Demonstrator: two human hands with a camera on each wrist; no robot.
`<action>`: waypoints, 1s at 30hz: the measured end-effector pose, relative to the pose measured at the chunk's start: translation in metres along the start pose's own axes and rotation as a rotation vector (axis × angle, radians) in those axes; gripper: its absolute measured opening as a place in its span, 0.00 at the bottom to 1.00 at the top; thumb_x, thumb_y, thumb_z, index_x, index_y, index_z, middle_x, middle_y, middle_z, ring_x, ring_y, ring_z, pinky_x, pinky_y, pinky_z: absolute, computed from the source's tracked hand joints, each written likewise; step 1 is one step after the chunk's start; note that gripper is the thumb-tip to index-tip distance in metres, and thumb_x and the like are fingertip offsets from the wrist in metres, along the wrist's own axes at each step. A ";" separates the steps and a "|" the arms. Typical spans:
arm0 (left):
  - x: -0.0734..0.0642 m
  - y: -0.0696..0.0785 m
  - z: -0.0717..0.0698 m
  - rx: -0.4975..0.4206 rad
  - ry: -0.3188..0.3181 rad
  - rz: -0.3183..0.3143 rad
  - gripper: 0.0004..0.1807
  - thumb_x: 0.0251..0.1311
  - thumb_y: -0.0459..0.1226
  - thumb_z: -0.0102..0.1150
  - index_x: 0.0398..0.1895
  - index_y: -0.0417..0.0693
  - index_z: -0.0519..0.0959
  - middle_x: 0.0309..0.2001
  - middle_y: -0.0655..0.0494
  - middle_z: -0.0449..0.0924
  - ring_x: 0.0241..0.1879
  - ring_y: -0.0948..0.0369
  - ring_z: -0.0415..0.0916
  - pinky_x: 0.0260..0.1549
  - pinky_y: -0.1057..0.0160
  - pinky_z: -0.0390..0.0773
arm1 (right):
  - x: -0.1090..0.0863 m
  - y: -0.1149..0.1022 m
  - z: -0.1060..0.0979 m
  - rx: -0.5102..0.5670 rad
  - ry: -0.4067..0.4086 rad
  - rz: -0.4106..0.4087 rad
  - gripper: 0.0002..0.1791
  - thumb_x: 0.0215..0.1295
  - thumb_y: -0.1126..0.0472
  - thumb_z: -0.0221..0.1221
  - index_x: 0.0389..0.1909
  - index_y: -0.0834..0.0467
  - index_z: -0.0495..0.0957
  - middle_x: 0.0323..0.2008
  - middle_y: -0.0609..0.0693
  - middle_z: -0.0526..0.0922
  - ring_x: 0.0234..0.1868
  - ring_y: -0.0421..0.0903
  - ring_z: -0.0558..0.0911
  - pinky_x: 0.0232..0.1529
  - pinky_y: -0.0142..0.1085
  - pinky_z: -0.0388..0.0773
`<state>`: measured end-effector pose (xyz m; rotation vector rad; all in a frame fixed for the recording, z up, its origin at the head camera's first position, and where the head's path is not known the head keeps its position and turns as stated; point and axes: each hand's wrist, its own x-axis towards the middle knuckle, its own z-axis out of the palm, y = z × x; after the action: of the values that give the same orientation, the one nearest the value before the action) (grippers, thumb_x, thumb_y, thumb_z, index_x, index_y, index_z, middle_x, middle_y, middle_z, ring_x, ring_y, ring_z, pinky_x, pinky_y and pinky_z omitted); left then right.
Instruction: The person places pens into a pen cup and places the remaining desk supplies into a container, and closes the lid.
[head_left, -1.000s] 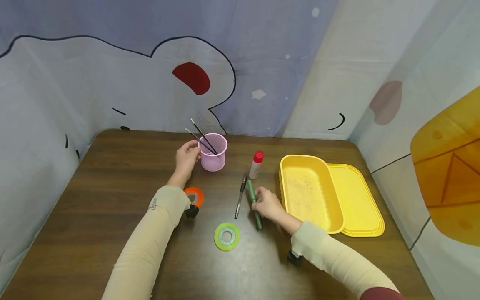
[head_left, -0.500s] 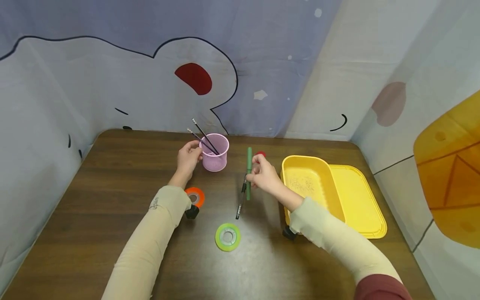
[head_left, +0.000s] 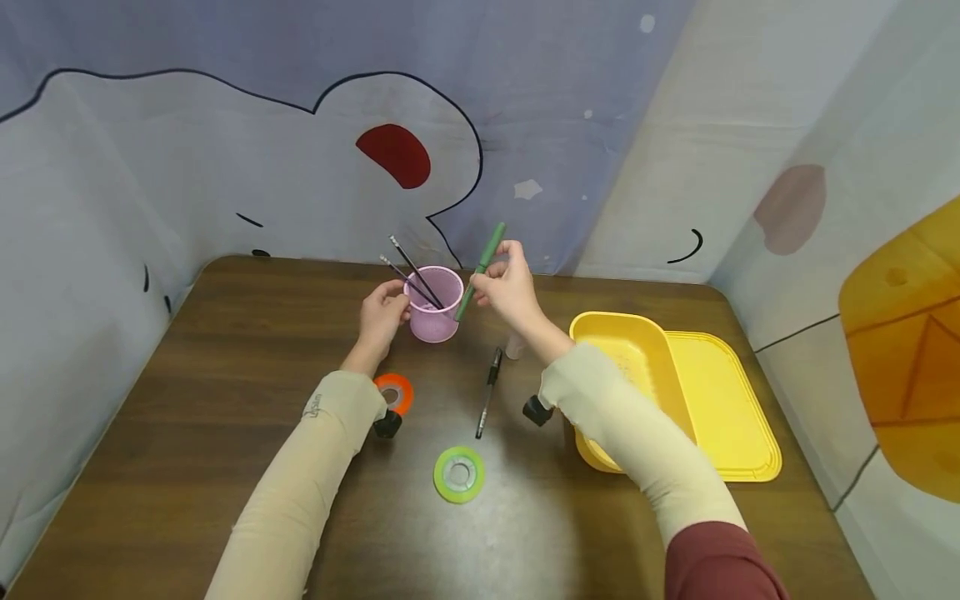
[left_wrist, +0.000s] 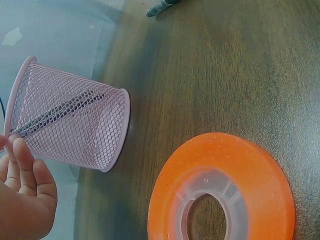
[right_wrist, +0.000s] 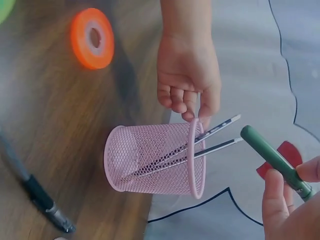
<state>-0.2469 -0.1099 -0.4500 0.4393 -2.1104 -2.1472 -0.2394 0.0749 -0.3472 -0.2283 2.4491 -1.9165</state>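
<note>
Here, the right hand [head_left: 510, 287] pinches a green marker [right_wrist: 272, 157] near the mouth of the pink cup [head_left: 433, 327].
The right hand hides part of the marker and much of a pale tube [head_left: 514, 347], which is hard to make out. The right sleeve [head_left: 622, 433] covers some of the yellow box [head_left: 667, 367]. The marker is round, smooth and slanted. The left hand [head_left: 381, 317] pinches the cup's rim; two pencils [right_wrist: 218, 130] lean inside.

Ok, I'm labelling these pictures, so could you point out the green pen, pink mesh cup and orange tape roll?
Green pen [right_wrist: 271, 156], right wrist view: middle of the barrel.
Pink mesh cup [head_left: 433, 323], head view: front wall.
Orange tape roll [left_wrist: 215, 151], left wrist view: orange band above the hole.
</note>
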 end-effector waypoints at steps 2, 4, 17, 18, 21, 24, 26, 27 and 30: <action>-0.001 0.000 0.000 0.002 0.002 0.001 0.19 0.51 0.29 0.47 0.49 0.40 0.71 0.18 0.61 0.69 0.15 0.70 0.67 0.20 0.74 0.71 | 0.006 0.003 0.006 0.001 0.029 -0.021 0.22 0.51 0.72 0.54 0.46 0.61 0.57 0.20 0.51 0.74 0.15 0.42 0.76 0.19 0.33 0.77; -0.001 0.000 0.000 0.000 0.003 0.002 0.19 0.51 0.29 0.47 0.49 0.40 0.71 0.18 0.61 0.69 0.15 0.70 0.67 0.19 0.74 0.71 | 0.011 0.007 0.012 -0.001 0.063 -0.033 0.22 0.51 0.72 0.54 0.45 0.60 0.57 0.20 0.51 0.74 0.16 0.42 0.77 0.20 0.34 0.77; -0.004 -0.001 0.001 -0.001 -0.015 0.020 0.19 0.51 0.29 0.47 0.50 0.39 0.70 0.17 0.62 0.69 0.16 0.69 0.68 0.22 0.71 0.73 | 0.025 0.038 0.041 -0.176 0.208 -0.001 0.20 0.51 0.68 0.56 0.44 0.58 0.60 0.23 0.52 0.77 0.22 0.40 0.76 0.22 0.26 0.69; -0.005 -0.001 0.001 -0.002 -0.014 0.019 0.19 0.51 0.29 0.47 0.49 0.39 0.70 0.17 0.62 0.69 0.16 0.69 0.67 0.21 0.72 0.73 | 0.025 0.040 0.043 -0.193 0.210 0.000 0.20 0.51 0.68 0.56 0.44 0.58 0.60 0.23 0.52 0.77 0.23 0.41 0.75 0.23 0.27 0.69; -0.005 -0.001 0.002 -0.006 -0.011 0.016 0.19 0.51 0.29 0.47 0.49 0.40 0.71 0.17 0.62 0.69 0.16 0.69 0.67 0.20 0.73 0.71 | 0.024 0.044 0.047 -0.243 0.208 0.005 0.20 0.51 0.68 0.56 0.44 0.57 0.61 0.24 0.52 0.78 0.24 0.42 0.74 0.25 0.28 0.68; -0.005 -0.001 0.002 -0.009 -0.009 0.013 0.19 0.51 0.29 0.47 0.49 0.40 0.71 0.18 0.61 0.70 0.16 0.69 0.67 0.19 0.75 0.71 | 0.024 0.048 0.050 -0.281 0.197 0.017 0.20 0.52 0.67 0.56 0.44 0.57 0.61 0.25 0.52 0.78 0.25 0.43 0.75 0.26 0.28 0.70; -0.005 -0.001 0.003 -0.009 -0.008 0.013 0.19 0.50 0.29 0.47 0.49 0.40 0.71 0.18 0.60 0.70 0.16 0.69 0.67 0.19 0.75 0.70 | 0.024 0.050 0.052 -0.300 0.192 0.024 0.20 0.51 0.67 0.57 0.45 0.57 0.61 0.25 0.52 0.79 0.26 0.43 0.76 0.27 0.29 0.72; -0.005 -0.001 0.003 -0.008 -0.007 0.013 0.19 0.50 0.29 0.47 0.49 0.40 0.71 0.18 0.59 0.70 0.16 0.69 0.67 0.19 0.75 0.71 | 0.024 0.051 0.052 -0.306 0.188 0.026 0.20 0.51 0.67 0.57 0.45 0.57 0.62 0.26 0.52 0.79 0.26 0.43 0.76 0.28 0.30 0.72; -0.006 -0.002 0.003 -0.001 -0.004 0.011 0.19 0.51 0.29 0.47 0.49 0.40 0.71 0.19 0.59 0.70 0.16 0.69 0.67 0.19 0.75 0.71 | 0.023 0.055 0.053 -0.333 0.172 0.026 0.20 0.51 0.66 0.57 0.45 0.57 0.62 0.26 0.51 0.78 0.27 0.44 0.76 0.30 0.32 0.73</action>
<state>-0.2417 -0.1057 -0.4510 0.4228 -2.1090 -2.1449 -0.2622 0.0333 -0.4115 -0.0370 2.8593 -1.5674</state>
